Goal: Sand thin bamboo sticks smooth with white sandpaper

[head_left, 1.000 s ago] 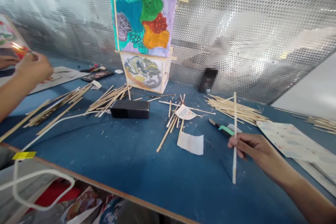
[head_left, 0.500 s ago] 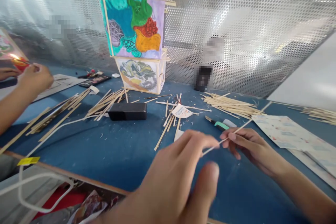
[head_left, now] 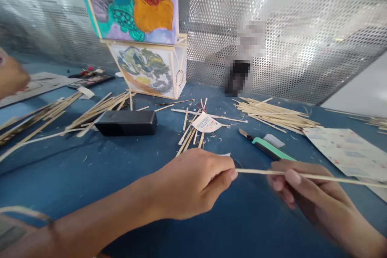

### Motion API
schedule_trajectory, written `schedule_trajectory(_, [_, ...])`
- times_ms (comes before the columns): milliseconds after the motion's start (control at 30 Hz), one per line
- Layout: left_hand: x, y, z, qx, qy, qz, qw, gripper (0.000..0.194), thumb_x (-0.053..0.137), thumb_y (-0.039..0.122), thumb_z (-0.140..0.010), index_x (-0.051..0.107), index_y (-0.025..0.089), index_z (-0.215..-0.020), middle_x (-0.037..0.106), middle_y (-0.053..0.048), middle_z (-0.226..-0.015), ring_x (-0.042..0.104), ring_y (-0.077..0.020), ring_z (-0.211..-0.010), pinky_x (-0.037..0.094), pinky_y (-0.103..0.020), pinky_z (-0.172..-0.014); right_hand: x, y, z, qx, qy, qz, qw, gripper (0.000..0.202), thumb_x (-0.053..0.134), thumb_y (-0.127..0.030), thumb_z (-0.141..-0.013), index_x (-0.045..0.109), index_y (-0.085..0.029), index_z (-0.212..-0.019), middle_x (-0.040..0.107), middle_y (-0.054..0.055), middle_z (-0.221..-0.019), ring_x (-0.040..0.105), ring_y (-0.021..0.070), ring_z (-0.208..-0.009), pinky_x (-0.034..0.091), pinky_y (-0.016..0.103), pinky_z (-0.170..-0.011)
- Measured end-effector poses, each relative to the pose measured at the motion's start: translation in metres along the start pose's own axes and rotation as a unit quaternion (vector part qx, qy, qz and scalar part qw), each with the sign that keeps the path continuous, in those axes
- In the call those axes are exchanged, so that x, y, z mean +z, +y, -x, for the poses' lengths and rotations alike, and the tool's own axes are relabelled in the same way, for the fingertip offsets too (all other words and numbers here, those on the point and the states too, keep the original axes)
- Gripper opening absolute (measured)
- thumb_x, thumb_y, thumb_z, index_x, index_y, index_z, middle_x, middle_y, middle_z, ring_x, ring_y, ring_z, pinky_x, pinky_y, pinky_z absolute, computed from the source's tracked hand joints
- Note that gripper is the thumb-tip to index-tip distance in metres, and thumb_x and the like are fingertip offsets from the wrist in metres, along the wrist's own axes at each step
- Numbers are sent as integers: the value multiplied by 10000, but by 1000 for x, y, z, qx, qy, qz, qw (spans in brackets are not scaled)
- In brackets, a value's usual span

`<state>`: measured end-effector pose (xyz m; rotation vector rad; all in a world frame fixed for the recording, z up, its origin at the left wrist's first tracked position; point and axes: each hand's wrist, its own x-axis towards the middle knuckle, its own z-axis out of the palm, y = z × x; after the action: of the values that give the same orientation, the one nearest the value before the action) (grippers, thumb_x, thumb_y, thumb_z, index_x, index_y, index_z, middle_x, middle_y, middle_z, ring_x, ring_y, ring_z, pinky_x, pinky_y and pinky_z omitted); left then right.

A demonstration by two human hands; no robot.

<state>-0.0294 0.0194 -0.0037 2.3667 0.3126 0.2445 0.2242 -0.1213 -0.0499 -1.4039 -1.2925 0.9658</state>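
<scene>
A thin pale wooden stick [head_left: 255, 171] runs almost level between my two hands above the blue table. My left hand [head_left: 193, 183] is closed, its thumb and forefinger pinching the stick's left end. Farther right, my right hand [head_left: 311, 197] grips the same stick between thumb and fingers, and the stick's far end runs out past the right edge of view. Just behind the hands lie a green-and-black craft knife [head_left: 272, 149] and a white scrap [head_left: 274, 140]. A piece of sandpaper with printed backing [head_left: 207, 122] rests on short sticks.
A painted paper lantern [head_left: 148, 70] on a stick frame stands at the back left. In front is a black box-shaped device [head_left: 127, 122]. Stick piles [head_left: 272, 115] lie at right and left. Printed sheets [head_left: 341, 149] are at right. Another person's hand [head_left: 12, 74] shows at far left.
My left hand has gone from open fingers near the stick to a pinch on its end. The stick has swung from slanting to nearly level. The view has moved closer to the table.
</scene>
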Motion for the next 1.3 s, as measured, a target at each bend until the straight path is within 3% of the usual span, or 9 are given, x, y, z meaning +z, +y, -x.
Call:
schedule_trajectory(167, [-1, -10, 4, 47, 30, -91, 994, 262, 412, 287, -1093, 624, 212, -959, 588, 35, -820, 527, -109, -685, 340, -273, -611, -1, -4, 1, 46, 4, 9, 999, 494, 594, -560, -997, 681, -217, -653, 512, 9, -549, 457, 115, -489, 321, 267, -461])
schedule_trajectory(333, [2, -8, 3, 21, 100, -27, 994, 262, 408, 256, -1098, 613, 211, -943, 617, 42, -779, 531, -97, -629, 361, -260, -605, 5, -10, -3, 53, -23, -50, 997, 441, 628, -683, -936, 740, -264, -857, 507, -20, -505, 453, 122, -448, 353, 250, -419])
schedule_trajectory(433, [1, -7, 1, -72, 199, 81, 974, 315, 386, 368, -1126, 594, 236, -929, 448, 72, -628, 385, -95, -516, 297, -254, -517, 12, -13, -7, -19, 5, 112, 994, 251, 719, -555, -929, 757, -308, -955, 653, 3, -669, 569, 138, -538, 445, 251, -468])
schedule_trajectory(567, [-5, -5, -4, -123, 276, 288, 909, 261, 451, 429, -1109, 620, 243, -1040, 338, 73, -646, 303, -87, -538, 259, -216, -483, 15, -19, -11, -174, 7, 330, 928, 104, 670, -286, -979, 737, -323, -1049, 759, 29, -896, 696, 177, -733, 542, 297, -635])
schedule_trajectory(733, [8, 22, 3, -174, 185, 541, 802, 150, 451, 308, -1067, 572, 223, -1041, 444, 79, -607, 338, -55, -451, 266, -189, -438, -25, -38, -1, -175, 92, 486, 851, 188, 588, -397, -1001, 760, -337, -1050, 803, 49, -1006, 742, 261, -877, 545, 414, -785])
schedule_trajectory(900, [54, 55, 10, -206, 98, 656, 720, 125, 410, 326, -1061, 486, 241, -1112, 549, 69, -646, 394, -57, -402, 321, -206, -440, -93, -30, 8, 43, 134, 506, 851, 342, 560, -529, -960, 796, -309, -1074, 807, 81, -1065, 721, 296, -850, 506, 459, -772])
schedule_trajectory(1000, [83, 63, 1, -217, 96, 710, 663, 99, 411, 274, -1061, 470, 225, -1124, 559, 57, -700, 410, -52, -434, 334, -214, -483, -112, -12, -7, 69, 134, 487, 860, 392, 540, -478, -987, 780, -213, -1146, 797, 133, -1103, 727, 297, -921, 526, 454, -833])
schedule_trajectory(1167, [101, 70, -9, -250, 106, 695, 666, 215, 371, 179, -1080, 464, 156, -1272, 604, 13, -798, 509, -63, -542, 400, -241, -604, -100, 5, -51, 47, 107, 476, 872, 411, 610, -472, -997, 695, -173, -1265, 773, 105, -1109, 723, 226, -923, 558, 417, -876])
schedule_trajectory(1300, [98, 73, 0, -248, 71, 682, 685, 380, 456, 205, -1076, 375, 130, -1440, 653, -65, -1004, 685, -132, -744, 508, -304, -751, -65, -7, -59, -24, 155, 496, 854, 455, 535, -425, -1008, 651, -148, -1350, 710, 177, -1239, 670, 323, -1115, 485, 513, -1007])
